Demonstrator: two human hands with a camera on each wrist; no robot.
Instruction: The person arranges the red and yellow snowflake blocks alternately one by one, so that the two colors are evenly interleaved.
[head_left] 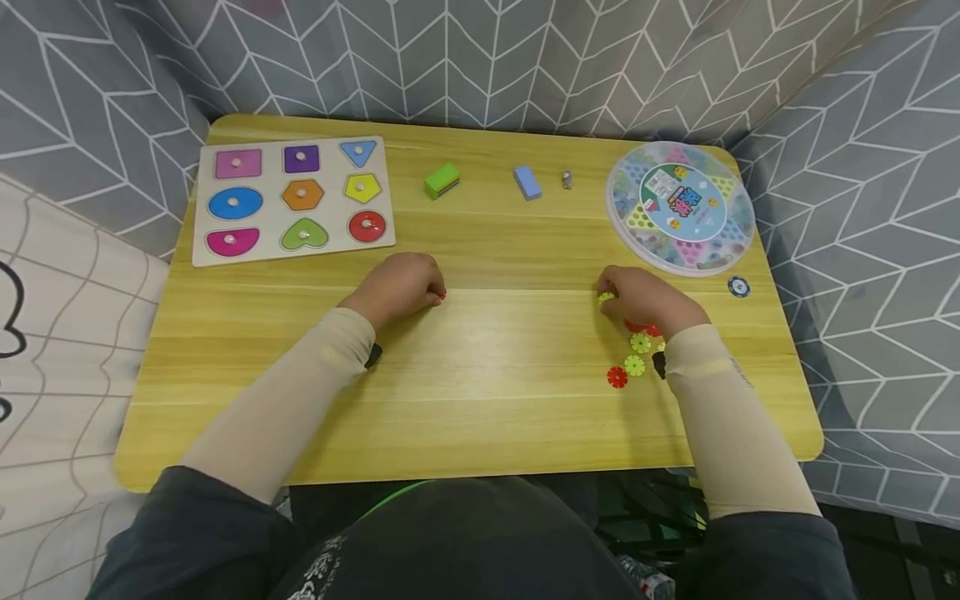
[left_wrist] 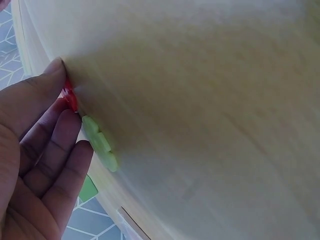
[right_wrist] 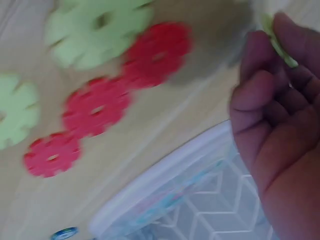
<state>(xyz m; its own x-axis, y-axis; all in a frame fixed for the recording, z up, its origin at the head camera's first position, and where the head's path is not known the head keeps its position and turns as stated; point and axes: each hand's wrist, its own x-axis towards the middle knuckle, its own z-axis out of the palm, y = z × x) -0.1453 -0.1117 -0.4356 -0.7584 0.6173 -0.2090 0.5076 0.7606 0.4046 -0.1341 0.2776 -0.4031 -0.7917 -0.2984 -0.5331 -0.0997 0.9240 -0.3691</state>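
Yellow wood-grain tabletop (head_left: 487, 367) carries two hands at work with toothed plastic discs. The left hand (head_left: 397, 285) rests near the middle of the tabletop, its grip clamped on a red disc (head_left: 442, 294) that peeks out at the fingertips; the left wrist view shows that red disc (left_wrist: 70, 97) pinched at the fingertips, joined to a green disc (left_wrist: 100, 142) that lies against the wood. The right hand (head_left: 645, 300) sits well apart to the right, its grip closed on a yellow-green disc (head_left: 606, 297) held at the fingertips; the right wrist view shows the same piece (right_wrist: 280, 42) edge-on between curled fingers.

Just beside the right wrist lies a loose pile (head_left: 636, 354) of red and yellow-green discs, flat on the tabletop; the right wrist view shows three red and two green ones close together, though blurred.

A round clear-lidded game box (head_left: 680, 208) stands at the far right corner, with a small blue disc (head_left: 738, 287) near its front edge. A shape puzzle board (head_left: 294, 198) lies at the far left. Between them sit a green block (head_left: 442, 180), a blue block (head_left: 527, 182) and a small grey object (head_left: 567, 179). Grey patterned cloth (head_left: 480, 58) surrounds the tabletop.
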